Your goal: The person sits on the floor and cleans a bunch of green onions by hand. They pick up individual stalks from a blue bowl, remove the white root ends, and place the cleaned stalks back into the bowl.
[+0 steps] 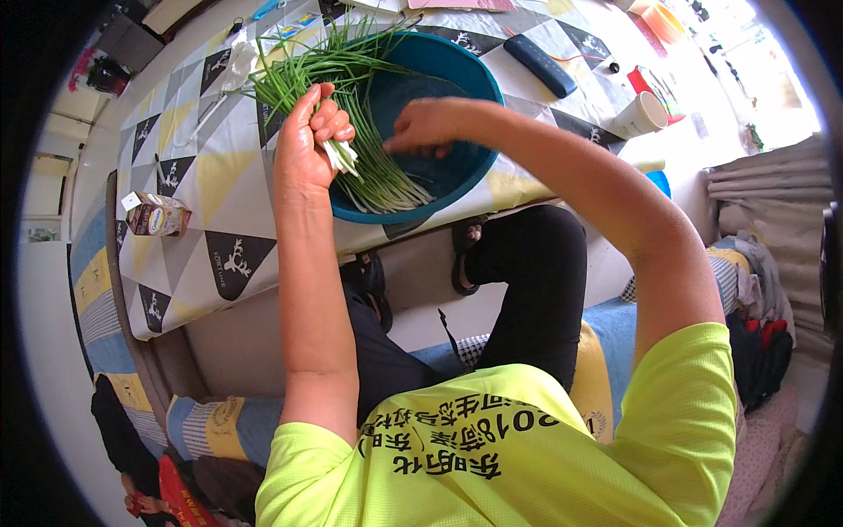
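Note:
My left hand is closed around a bunch of garlic chives, white stem ends poking out below the fist and green leaves fanning out above it. More garlic chives lie along the left inner side of a teal plastic basin, pale ends toward me. Over the middle of the basin is my right hand, fingers bent and pointing at those stems. Motion blurs it, so whether a stem is between the fingertips cannot be told.
The basin stands near the front edge of a table with a patterned tablecloth. A drink carton is at left. A dark blue case and a paper cup are at right. Another person's hands show at lower left.

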Demonstrator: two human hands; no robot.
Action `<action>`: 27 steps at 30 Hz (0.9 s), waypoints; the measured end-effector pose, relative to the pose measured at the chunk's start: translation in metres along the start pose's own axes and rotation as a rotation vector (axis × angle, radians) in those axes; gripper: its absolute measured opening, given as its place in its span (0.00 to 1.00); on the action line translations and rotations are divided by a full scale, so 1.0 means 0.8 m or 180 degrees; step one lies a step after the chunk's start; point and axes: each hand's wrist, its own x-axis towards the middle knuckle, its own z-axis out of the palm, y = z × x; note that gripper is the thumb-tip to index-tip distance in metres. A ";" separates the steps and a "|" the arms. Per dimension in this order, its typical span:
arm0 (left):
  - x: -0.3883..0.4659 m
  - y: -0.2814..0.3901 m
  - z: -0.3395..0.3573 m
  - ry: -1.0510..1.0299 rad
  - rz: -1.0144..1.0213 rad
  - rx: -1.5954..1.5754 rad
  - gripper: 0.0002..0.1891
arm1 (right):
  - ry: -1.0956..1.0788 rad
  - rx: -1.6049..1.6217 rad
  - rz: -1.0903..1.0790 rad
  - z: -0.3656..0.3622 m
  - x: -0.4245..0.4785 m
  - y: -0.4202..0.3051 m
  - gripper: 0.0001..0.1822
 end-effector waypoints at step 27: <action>-0.006 -0.004 0.008 0.0139 -0.0015 0.0061 0.07 | -0.0177 -0.0041 0.0009 -0.054 -0.028 0.013 0.11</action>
